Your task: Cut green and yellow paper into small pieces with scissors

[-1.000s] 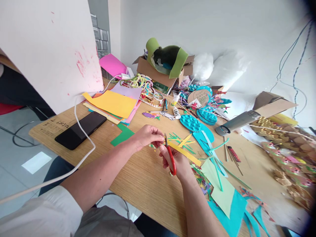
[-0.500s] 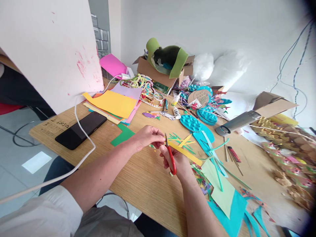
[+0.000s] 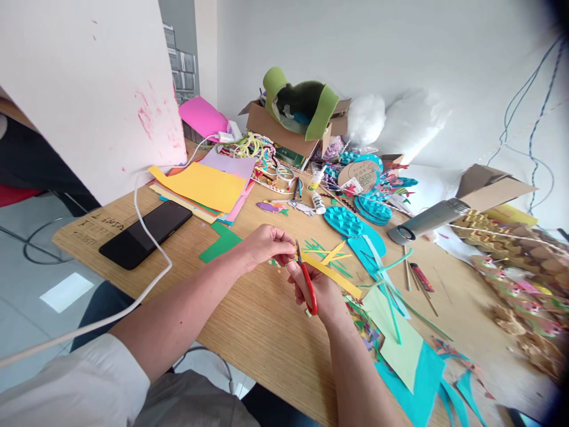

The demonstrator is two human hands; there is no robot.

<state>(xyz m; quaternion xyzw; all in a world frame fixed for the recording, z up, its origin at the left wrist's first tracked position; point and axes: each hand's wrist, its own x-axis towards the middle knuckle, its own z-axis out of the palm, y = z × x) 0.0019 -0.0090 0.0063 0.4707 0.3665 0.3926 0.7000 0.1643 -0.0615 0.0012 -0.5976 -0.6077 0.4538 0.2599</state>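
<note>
Red-handled scissors [image 3: 309, 287] are gripped in my right hand [image 3: 317, 293], blades pointing up and away from me. A yellow paper strip [image 3: 333, 276] extends from between the blades and my right fingers toward the lower right. My left hand [image 3: 269, 246] is closed in a pinch beside the blade tips; whatever it pinches is too small to make out. Thin green and yellow strips [image 3: 335, 254] lie just beyond my right hand. A green paper piece [image 3: 221, 242] rests on the table behind my left wrist.
A black phone [image 3: 146, 234] lies at the left under a white cable [image 3: 141, 216]. Stacked coloured paper [image 3: 202, 187] is at the back left. Turquoise pieces [image 3: 342, 222], a metal cylinder [image 3: 429, 220] and light green paper [image 3: 395, 338] are to the right. Glue bottles [image 3: 317, 203] stand behind my hands.
Both hands have stayed almost in place. The yellow strip's free end has shifted very slightly left.
</note>
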